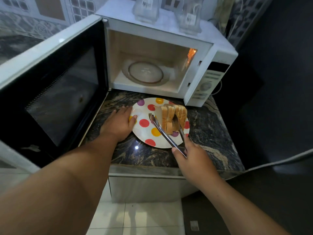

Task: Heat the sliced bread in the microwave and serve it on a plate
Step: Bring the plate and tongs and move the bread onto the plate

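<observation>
A white plate with coloured dots (144, 133) lies on the dark marble counter in front of the white microwave (210, 78). Several bread slices (171, 119) stand on edge on the plate's right half. My right hand (189, 155) grips metal tongs (162, 131), whose two arms reach on either side of the slices. My left hand (121, 123) holds the plate's left rim, thumb on top. The microwave door (50, 92) is swung wide open to the left. Inside, the lamp is lit and the glass turntable (145, 72) carries nothing.
Clear plastic containers (146, 9) stand on top of the microwave. The open door blocks the counter's left side. The counter edge (152, 168) runs just below the plate, with tiled floor beneath. A dark appliance surface (279, 184) fills the right.
</observation>
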